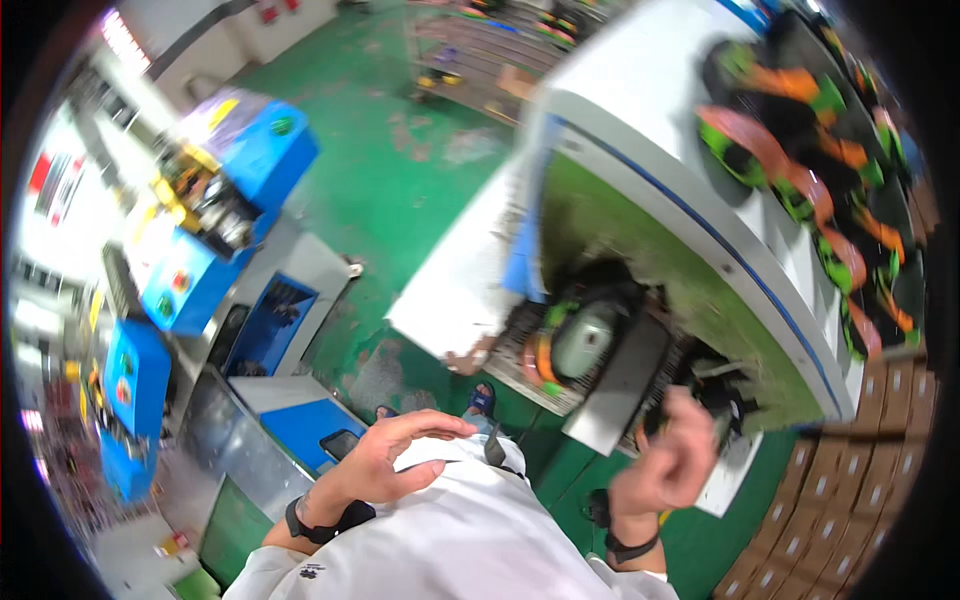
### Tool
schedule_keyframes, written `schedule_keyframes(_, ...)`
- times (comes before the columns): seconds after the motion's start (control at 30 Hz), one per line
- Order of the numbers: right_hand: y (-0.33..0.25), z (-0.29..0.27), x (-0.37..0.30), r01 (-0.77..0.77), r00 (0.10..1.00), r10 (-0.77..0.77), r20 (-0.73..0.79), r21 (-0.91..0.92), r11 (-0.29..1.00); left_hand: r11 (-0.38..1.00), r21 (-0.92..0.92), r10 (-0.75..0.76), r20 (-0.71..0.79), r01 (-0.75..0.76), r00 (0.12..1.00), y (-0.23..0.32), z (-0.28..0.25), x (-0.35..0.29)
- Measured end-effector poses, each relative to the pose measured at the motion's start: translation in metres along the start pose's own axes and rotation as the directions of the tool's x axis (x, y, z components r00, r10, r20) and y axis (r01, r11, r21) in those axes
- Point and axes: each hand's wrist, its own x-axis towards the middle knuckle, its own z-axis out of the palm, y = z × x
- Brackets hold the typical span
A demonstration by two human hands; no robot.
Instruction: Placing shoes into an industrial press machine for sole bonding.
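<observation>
My left hand point(398, 458) hovers in front of my white shirt point(450, 530), fingers stretched out and thumb apart, with nothing in it. My right hand point(668, 462) is raised near the front of the low shelf; its fingers are smeared by motion, and I cannot tell whether they are closed. Beyond it, a shoe-like piece point(582, 340) in black, orange and green with a pale grey face lies on the shelf. A dark grey flat piece point(630, 375) rests beside it. I see no contact between either hand and these things.
Several black, orange and green shoes point(795, 190) stand on the white bench top point(650, 60) at the right. Blue machines point(265, 150) with buttons line the left. Brown cartons point(830, 480) are stacked at the lower right. A wheeled rack point(470, 75) stands at the back.
</observation>
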Motion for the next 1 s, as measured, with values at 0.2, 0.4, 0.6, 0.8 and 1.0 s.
schedule_keyframes(0.2, -0.134, 0.173, -0.056, -0.323, 0.441, -0.355, 0.825, 0.515, 0.794, 0.964, 0.202, 0.25, -0.458, -0.174, 0.853, -0.04, -0.051, -0.136)
schedule_keyframes(0.4, -0.265, 0.254, -0.136, -0.291, -0.293, -0.789, 0.541, 0.735, 0.612, 0.883, 0.113, 0.198, -0.97, 0.455, -0.143, -0.186, -0.012, -0.314)
schedule_keyframes(0.6, -0.42, 0.29, -0.309, -0.418, -0.786, -0.599, 0.153, 0.582, 0.697, 0.814, -0.572, -0.08, -0.29, 0.105, -0.954, -0.257, 0.152, -0.39)
schedule_keyframes(0.8, -0.521, 0.207, -0.539, -0.528, -0.776, -0.455, -0.438, 0.845, 0.086, 0.76, -0.445, -0.573, -0.113, -0.474, -0.812, -0.261, 0.185, -0.308)
schedule_keyframes(1.0, -0.552, 0.06, -0.683, -0.567, -0.722, -0.256, -0.643, 0.761, -0.314, 0.673, -0.579, -0.625, -0.114, -0.459, -0.772, -0.255, 0.135, -0.284)
